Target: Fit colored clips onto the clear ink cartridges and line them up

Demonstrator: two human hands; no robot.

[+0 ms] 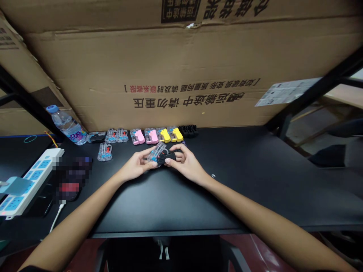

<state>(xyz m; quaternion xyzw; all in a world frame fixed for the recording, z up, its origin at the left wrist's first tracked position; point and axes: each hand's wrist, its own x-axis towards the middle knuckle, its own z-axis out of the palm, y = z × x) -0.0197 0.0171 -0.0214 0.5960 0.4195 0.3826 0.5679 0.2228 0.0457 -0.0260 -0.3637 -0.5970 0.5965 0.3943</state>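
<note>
My left hand and my right hand meet at the middle of the black desk, holding a small clear plastic casing against a black plastic part. The left fingers pinch the casing's near side, and the right fingers wrap the black part's far end. Behind them, a row of small plastic pieces stands along the desk's back edge: clear casings, pink pieces, yellow pieces and black pieces. Another clear casing lies apart, left of my left hand.
A large cardboard box with printed Chinese text stands along the back of the desk. A plastic water bottle lies at back left. A white power strip and a pixelated object sit at the left.
</note>
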